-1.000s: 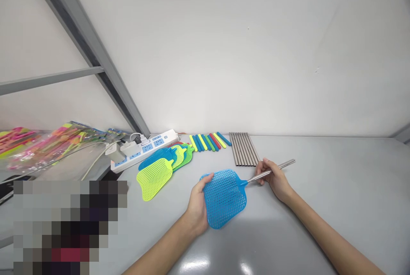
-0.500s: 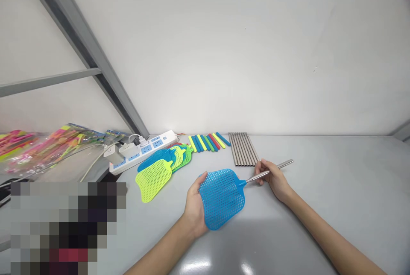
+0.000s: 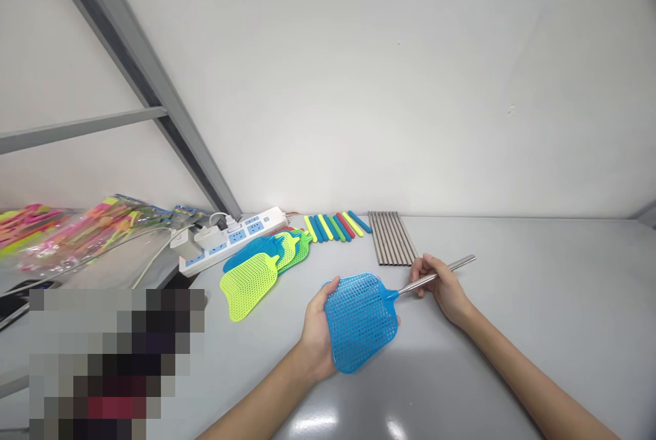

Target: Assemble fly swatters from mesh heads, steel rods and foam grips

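Observation:
A blue perforated fly swatter head [image 3: 361,322] lies in my left hand [image 3: 316,334]; the thumb rests on its left edge and the other fingers are mostly hidden beneath. Its narrow neck meets a silver metal rod [image 3: 465,262]. My right hand [image 3: 447,292] is closed around this rod, thumb and fingers pinching it partway along, with the far end sticking out to the upper right. Rod and head form one line, tilted up to the right above the grey table [image 3: 538,303].
Yellow [image 3: 249,284], blue and green swatter heads overlap at left, beside a white power strip [image 3: 238,238] with plugs. Several coloured tubes [image 3: 333,227] and a row of metal rods [image 3: 392,238] lie near the wall. Plastic-wrapped items [image 3: 97,228] sit far left.
The whole view has shifted slightly. Both hands keep their hold on the swatter, and the blue head sits a little lower and further right in the picture.

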Demonstrator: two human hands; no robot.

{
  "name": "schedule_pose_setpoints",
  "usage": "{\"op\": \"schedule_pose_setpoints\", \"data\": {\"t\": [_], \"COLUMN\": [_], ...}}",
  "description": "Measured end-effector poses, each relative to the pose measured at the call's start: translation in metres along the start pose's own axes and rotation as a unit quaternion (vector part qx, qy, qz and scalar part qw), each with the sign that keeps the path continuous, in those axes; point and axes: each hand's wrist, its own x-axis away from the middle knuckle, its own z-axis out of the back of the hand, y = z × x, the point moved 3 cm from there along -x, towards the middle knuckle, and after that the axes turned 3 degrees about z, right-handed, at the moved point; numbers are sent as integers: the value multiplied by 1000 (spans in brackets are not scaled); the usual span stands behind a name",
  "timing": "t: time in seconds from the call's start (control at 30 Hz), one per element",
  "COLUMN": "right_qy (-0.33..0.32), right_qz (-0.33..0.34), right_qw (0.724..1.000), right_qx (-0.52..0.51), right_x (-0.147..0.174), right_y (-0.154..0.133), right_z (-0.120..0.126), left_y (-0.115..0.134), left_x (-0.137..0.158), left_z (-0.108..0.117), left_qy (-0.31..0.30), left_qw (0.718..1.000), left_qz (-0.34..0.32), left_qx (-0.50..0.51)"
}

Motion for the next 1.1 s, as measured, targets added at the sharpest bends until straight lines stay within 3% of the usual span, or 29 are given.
{"op": "schedule_pose_setpoints", "data": {"t": [0.17,0.67,0.9,1.1], "right_qy": [-1,-13,-112,-129], "right_qz": [-1,-17,-80,-84], "right_qw": [1000,1000,987,982], "right_qx": [4,-8,-82,-107], "right_x": [1,2,10,12], "right_y": [-2,-1,-6,-5], "right_z": [-1,-2,-14,-16], "left_y": [2,6,8,8], "left_x": [1,1,0,0], "left_z": [2,3,7,10], "left_qy": [62,116,135,139], "left_qw": [998,991,990,990], "left_qz": [-30,-62,-47,-33], "left_qx": [-15,-24,-20,-18]}}
